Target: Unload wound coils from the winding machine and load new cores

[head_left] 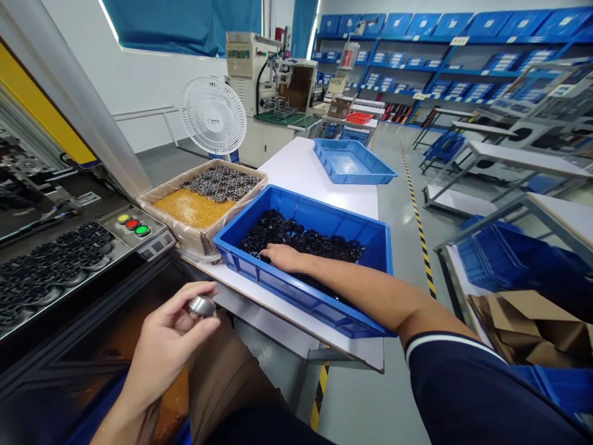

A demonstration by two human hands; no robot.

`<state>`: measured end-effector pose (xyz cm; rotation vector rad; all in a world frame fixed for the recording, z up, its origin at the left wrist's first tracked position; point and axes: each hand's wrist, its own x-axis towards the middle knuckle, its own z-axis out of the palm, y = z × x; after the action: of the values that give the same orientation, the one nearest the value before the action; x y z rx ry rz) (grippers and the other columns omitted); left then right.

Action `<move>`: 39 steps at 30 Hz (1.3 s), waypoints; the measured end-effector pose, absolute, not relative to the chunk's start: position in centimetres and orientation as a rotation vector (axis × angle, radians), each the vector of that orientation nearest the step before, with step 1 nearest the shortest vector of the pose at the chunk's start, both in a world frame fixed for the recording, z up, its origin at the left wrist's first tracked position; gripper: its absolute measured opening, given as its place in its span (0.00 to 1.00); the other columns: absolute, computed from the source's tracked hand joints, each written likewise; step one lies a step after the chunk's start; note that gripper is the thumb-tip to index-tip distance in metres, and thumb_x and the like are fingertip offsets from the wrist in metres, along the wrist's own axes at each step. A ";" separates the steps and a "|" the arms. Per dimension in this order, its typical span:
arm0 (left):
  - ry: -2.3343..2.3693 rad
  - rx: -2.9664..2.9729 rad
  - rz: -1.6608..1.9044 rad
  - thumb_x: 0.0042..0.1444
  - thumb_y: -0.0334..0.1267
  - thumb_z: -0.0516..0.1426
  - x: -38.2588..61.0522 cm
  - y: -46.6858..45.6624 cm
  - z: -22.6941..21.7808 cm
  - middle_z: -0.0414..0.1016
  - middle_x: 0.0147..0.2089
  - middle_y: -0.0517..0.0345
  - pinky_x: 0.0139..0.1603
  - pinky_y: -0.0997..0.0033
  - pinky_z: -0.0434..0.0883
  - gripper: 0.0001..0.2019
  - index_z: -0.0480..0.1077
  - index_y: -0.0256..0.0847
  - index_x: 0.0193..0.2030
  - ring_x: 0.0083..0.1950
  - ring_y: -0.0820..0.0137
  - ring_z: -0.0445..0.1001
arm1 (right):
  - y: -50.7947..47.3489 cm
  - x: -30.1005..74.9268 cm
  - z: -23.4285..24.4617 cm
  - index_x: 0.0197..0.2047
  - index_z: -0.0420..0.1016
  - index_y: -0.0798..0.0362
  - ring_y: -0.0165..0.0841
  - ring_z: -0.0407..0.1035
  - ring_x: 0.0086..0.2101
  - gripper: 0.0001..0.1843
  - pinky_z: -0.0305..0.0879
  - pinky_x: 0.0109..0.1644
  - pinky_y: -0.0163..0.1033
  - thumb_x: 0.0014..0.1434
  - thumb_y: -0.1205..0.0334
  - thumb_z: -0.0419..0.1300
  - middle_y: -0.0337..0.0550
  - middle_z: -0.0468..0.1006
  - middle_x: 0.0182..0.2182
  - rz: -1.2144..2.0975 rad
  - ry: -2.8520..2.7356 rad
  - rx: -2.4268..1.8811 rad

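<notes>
My left hand [172,330] is low in front of me, fingers pinched on a small round metal piece [202,305]. My right hand [283,256] reaches across into a blue bin [306,296] on the white table, palm down on a heap of black ring-shaped parts [301,240]. Its fingers are curled among the parts; what they grip is hidden. A cardboard box [199,238] left of the bin holds grey round parts [221,183] over a yellow sheet.
A machine bed at left carries rows of black rings [50,262] beside a panel with yellow, red and green buttons [133,224]. An empty blue tray [352,162] and a white fan [213,116] stand farther back. Blue crates and cardboard [523,321] lie right of the aisle.
</notes>
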<state>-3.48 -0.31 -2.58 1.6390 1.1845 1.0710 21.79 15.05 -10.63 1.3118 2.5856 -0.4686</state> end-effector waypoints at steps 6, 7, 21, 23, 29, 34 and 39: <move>1.294 2.249 1.082 0.58 0.33 0.60 -2.2 -1.2 -0.8 0.67 0.48 0.59 0.53 0.85 0.64 0.25 0.63 0.47 0.62 0.48 0.81 0.68 | 15.7 21.7 -10.4 0.43 0.76 0.58 0.43 0.69 0.46 0.15 0.67 0.47 0.43 0.52 0.72 0.54 0.46 0.75 0.41 -0.314 2.668 1.366; 1.312 2.238 1.108 0.56 0.34 0.61 -2.3 -1.2 -0.7 0.69 0.49 0.60 0.54 0.84 0.64 0.26 0.63 0.46 0.62 0.49 0.81 0.69 | 16.0 21.8 -10.3 0.44 0.76 0.59 0.44 0.69 0.47 0.16 0.67 0.48 0.44 0.52 0.72 0.54 0.47 0.75 0.41 -0.309 2.663 1.408; 1.061 1.449 1.338 0.48 0.28 0.65 -1.3 -0.7 -1.3 0.74 0.51 0.58 0.50 0.78 0.73 0.25 0.69 0.44 0.55 0.45 0.76 0.76 | 6.5 18.6 -0.5 0.38 0.67 0.62 0.28 0.63 0.36 0.12 0.64 0.39 0.35 0.50 0.76 0.65 0.47 0.69 0.33 -0.915 3.957 0.686; 1.036 1.466 1.320 0.47 0.27 0.65 -0.7 -0.5 -1.2 0.74 0.51 0.59 0.51 0.77 0.73 0.26 0.70 0.45 0.54 0.47 0.73 0.75 | 5.4 18.2 -0.6 0.38 0.65 0.62 0.28 0.64 0.36 0.15 0.64 0.39 0.34 0.49 0.76 0.65 0.47 0.71 0.32 -0.874 3.985 0.505; 1.021 1.573 1.320 0.45 0.27 0.66 0.7 -0.4 -1.1 0.75 0.47 0.62 0.48 0.85 0.72 0.25 0.71 0.43 0.52 0.44 0.75 0.76 | 5.5 18.4 -1.2 0.36 0.65 0.62 0.27 0.64 0.36 0.09 0.65 0.40 0.33 0.53 0.74 0.62 0.49 0.70 0.32 -0.658 4.054 0.405; 1.055 1.580 1.324 0.48 0.26 0.65 0.5 -0.7 -1.2 0.74 0.49 0.62 0.49 0.81 0.73 0.26 0.70 0.47 0.54 0.46 0.74 0.75 | 5.7 18.6 -0.7 0.41 0.66 0.65 0.30 0.67 0.39 0.16 0.68 0.43 0.35 0.50 0.71 0.66 0.52 0.72 0.36 -0.696 4.082 0.384; 1.069 1.568 1.329 0.46 0.26 0.66 0.1 -0.8 -0.7 0.76 0.46 0.63 0.46 0.84 0.73 0.25 0.70 0.42 0.52 0.43 0.74 0.76 | 5.8 18.8 -0.4 0.52 0.67 0.68 0.35 0.64 0.48 0.23 0.68 0.48 0.38 0.53 0.72 0.65 0.60 0.68 0.46 -0.628 4.021 0.435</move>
<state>0.08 -0.83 -0.70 1.5678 1.0690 1.3291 18.85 5.76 -0.35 0.4350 4.0215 -0.6284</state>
